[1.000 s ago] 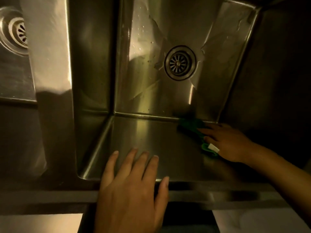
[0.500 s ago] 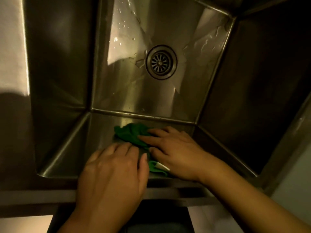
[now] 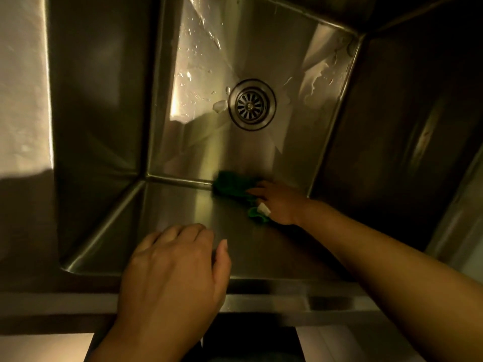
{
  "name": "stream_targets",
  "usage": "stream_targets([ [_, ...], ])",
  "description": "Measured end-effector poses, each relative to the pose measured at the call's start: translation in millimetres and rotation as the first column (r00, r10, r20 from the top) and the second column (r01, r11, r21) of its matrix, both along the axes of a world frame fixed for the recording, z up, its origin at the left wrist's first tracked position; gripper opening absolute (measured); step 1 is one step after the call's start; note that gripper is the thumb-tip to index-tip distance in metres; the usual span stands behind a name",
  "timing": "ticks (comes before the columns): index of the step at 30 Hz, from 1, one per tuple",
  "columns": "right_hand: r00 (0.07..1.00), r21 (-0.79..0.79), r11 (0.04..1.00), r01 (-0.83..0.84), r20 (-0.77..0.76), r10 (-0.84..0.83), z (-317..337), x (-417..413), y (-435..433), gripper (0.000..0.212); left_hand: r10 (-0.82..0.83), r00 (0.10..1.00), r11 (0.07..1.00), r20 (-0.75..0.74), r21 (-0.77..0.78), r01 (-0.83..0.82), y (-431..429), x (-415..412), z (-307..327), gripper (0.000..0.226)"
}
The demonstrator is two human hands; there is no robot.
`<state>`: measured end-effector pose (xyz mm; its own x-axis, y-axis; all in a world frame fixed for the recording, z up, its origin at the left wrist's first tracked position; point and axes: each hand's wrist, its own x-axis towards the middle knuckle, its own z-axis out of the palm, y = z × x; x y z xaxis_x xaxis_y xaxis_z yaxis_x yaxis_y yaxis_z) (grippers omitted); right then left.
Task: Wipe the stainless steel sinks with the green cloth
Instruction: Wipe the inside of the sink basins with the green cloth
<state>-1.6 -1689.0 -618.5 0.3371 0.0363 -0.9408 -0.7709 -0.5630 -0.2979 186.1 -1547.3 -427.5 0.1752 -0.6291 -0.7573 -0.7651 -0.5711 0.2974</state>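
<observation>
A deep stainless steel sink (image 3: pixel 183 207) fills the view, with a round drain (image 3: pixel 252 104) in its wet floor. My right hand (image 3: pixel 281 202) presses a crumpled green cloth (image 3: pixel 232 186) against the near inner wall, low down where the wall meets the floor, right of centre. A small white tag sticks out of the cloth by my thumb. My left hand (image 3: pixel 172 273) rests on the sink's front rim with the fingers curled over the edge, holding nothing.
Water drops and streaks lie on the sink floor around the drain. The steel front ledge (image 3: pixel 313 301) runs across the bottom. A lit wall of the sink's left divider (image 3: pixel 23 87) stands at far left; the right wall is dark.
My right hand has slid the cloth to the right and down along the near wall, away from my left hand. My left hand has stayed on the front rim.
</observation>
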Motion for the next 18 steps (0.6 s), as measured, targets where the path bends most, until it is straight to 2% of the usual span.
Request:
stream_targets([
  [4, 0.960, -0.094, 0.995, -0.023, -0.281, -0.005, 9.5, -49.9, -27.1, 0.050, 0.004, 1.000, 0.999, 0.015, -0.032, -0.003, 0.0, -3.1, -0.6, 0.042],
  [8, 0.915, -0.147, 0.980, -0.131, -0.399, 0.063, 22.0, -55.9, -29.1, 0.049, -0.022, 0.999, 0.994, -0.027, 0.105, 0.025, -5.0, -4.5, -0.6, 0.057],
  [10, 0.922, -0.159, 0.975, -0.157, -0.376, 0.087, 35.8, -54.9, -27.1, 0.049, -0.059, 0.997, 0.989, -0.044, 0.130, 0.064, -7.1, -7.9, -2.9, 0.066],
  [13, 0.959, -0.181, 0.969, -0.166, -0.259, 0.116, 68.3, -62.4, -29.4, 0.048, -0.107, 0.991, 0.989, -0.076, 0.091, 0.114, -15.8, -21.4, -4.5, 0.065],
  [18, 0.933, -0.261, 0.898, -0.353, -0.168, 0.318, 115.5, -68.0, -30.8, 0.046, -0.196, 0.977, 0.980, -0.088, -0.002, 0.197, -30.8, -62.9, -11.4, 0.062],
])
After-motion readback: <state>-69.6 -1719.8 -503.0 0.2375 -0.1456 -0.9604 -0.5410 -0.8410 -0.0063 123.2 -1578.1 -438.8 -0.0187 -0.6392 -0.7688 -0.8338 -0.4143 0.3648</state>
